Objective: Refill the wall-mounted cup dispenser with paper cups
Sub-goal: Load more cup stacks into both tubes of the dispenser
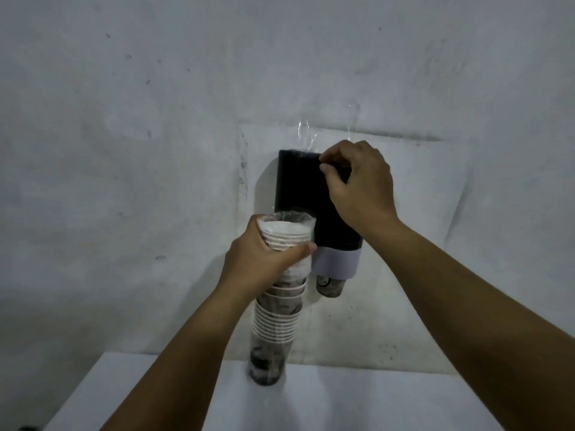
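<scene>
Paper cups (277,309), nested in a long stack and sheathed in clear plastic film, hung upright from the person's left hand (264,256), which was wrapped around the stack just under its open top, thumb across the front. The stack's lower end reached down in front of the white desk (342,399); whether it touched the surface could not be told. Just to the right, a black dispenser (298,181) was fixed to the pale, scuffed wall (124,119), a grey collar (337,262) at its base with one cup (330,286) poking out below. Clear film (306,135) stuck up from the dispenser's top edge. The right hand (357,185) was curled over the top corner of the dispenser, fingertips pinched together there, though on what could not be made out. The stack looked light but thin-walled and easily crushed, the film probably slippery; a firm, even hold around the rims, where the cups are stiffest, seemed the safest place to take it.
</scene>
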